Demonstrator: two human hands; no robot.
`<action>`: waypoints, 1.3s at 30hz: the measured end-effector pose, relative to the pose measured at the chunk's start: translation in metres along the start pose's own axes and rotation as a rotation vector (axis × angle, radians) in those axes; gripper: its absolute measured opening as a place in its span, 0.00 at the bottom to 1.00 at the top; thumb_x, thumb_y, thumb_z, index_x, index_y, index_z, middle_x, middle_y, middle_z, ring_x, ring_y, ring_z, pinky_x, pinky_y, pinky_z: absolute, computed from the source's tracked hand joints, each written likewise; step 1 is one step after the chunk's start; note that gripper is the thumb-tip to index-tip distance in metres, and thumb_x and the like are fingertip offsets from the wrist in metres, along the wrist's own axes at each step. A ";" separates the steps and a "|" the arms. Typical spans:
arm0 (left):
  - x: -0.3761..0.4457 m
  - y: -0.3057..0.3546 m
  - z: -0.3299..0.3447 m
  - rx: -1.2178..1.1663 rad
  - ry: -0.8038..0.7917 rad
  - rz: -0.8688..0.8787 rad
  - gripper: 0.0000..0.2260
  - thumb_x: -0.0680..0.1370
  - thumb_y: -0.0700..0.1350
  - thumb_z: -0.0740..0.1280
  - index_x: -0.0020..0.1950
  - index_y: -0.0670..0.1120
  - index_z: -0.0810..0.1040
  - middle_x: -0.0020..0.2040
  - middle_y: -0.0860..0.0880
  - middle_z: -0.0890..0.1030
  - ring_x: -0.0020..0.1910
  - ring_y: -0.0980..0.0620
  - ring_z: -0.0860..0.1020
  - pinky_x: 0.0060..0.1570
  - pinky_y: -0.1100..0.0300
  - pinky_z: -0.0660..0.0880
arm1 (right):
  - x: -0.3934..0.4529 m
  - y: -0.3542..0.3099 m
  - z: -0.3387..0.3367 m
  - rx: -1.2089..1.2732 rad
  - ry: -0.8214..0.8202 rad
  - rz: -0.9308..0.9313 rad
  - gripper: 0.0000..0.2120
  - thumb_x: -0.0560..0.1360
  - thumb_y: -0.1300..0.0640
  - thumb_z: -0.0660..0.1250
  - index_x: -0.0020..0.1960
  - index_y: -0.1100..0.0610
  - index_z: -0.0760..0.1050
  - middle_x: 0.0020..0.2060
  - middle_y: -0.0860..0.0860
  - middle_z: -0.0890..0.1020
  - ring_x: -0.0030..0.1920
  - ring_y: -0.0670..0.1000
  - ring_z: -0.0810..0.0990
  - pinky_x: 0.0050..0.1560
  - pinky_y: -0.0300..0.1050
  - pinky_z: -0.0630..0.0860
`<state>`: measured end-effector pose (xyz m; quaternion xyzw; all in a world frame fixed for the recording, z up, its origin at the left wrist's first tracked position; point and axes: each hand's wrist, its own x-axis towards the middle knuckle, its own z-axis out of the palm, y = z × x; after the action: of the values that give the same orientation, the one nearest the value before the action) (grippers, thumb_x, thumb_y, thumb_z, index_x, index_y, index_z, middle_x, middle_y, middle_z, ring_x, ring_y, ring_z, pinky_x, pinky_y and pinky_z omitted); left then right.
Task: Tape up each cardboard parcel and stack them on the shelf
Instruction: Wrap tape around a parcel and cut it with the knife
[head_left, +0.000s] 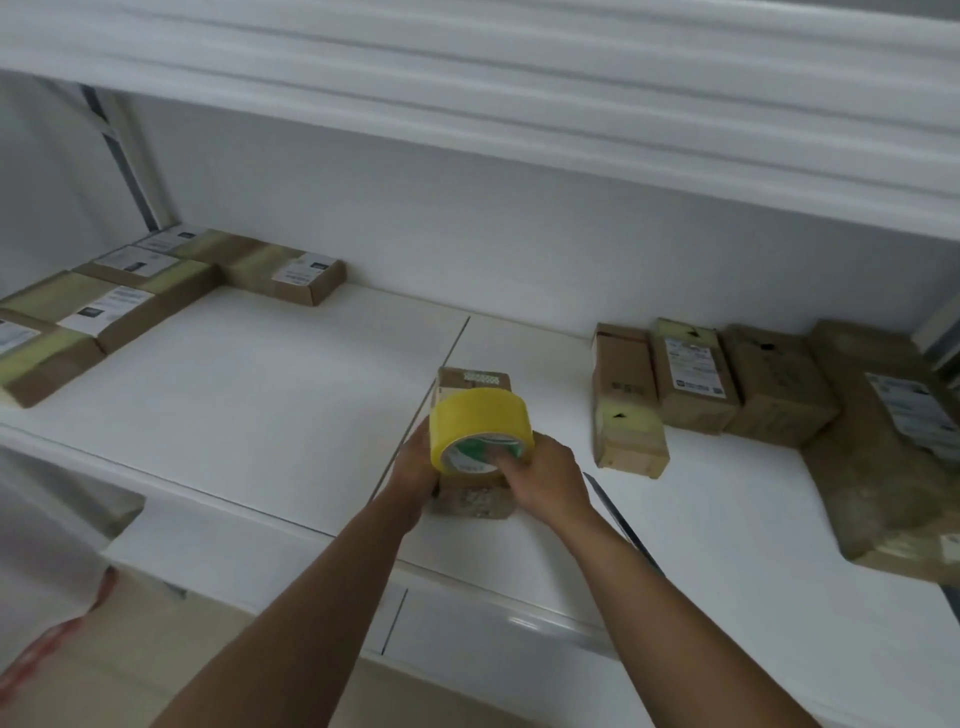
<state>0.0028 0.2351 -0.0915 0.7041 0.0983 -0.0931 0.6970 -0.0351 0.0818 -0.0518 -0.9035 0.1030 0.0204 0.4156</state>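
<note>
A small cardboard parcel (474, 382) lies on the white shelf (270, 384), near its front edge in the middle. On top of the parcel sits a yellow tape roll (475, 421). My right hand (545, 475) holds the roll with fingers hooked into its core. My left hand (415, 460) grips the parcel's left side, partly hidden behind the roll. The near end of the parcel shows below the roll, between my two hands.
Several taped parcels (130, 296) with white labels lie at the shelf's far left. More parcels (696, 384) lie at the right, a large one (883, 467) at the right edge. An upper shelf (519, 78) hangs overhead.
</note>
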 end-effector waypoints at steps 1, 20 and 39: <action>0.001 0.000 -0.002 0.019 0.012 -0.022 0.11 0.84 0.53 0.59 0.47 0.55 0.78 0.44 0.50 0.81 0.45 0.49 0.80 0.41 0.57 0.76 | 0.003 0.006 -0.003 0.047 0.013 0.014 0.14 0.76 0.45 0.68 0.51 0.55 0.79 0.42 0.51 0.81 0.42 0.54 0.80 0.42 0.47 0.76; 0.008 -0.009 0.008 0.170 0.023 -0.044 0.17 0.83 0.54 0.59 0.62 0.46 0.80 0.57 0.41 0.83 0.55 0.42 0.81 0.56 0.45 0.79 | -0.003 0.018 0.009 0.292 -0.058 0.180 0.25 0.69 0.33 0.70 0.54 0.52 0.76 0.49 0.53 0.82 0.49 0.55 0.81 0.52 0.57 0.81; -0.011 0.013 0.014 0.742 0.238 -0.062 0.24 0.83 0.61 0.52 0.56 0.47 0.81 0.56 0.42 0.82 0.57 0.41 0.78 0.57 0.50 0.75 | -0.007 0.046 0.020 0.588 -0.098 0.208 0.20 0.67 0.35 0.72 0.44 0.51 0.76 0.49 0.54 0.83 0.49 0.56 0.83 0.52 0.60 0.81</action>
<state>-0.0043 0.2205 -0.0760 0.9108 0.1595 -0.0612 0.3758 -0.0499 0.0694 -0.0984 -0.7272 0.1763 0.0756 0.6590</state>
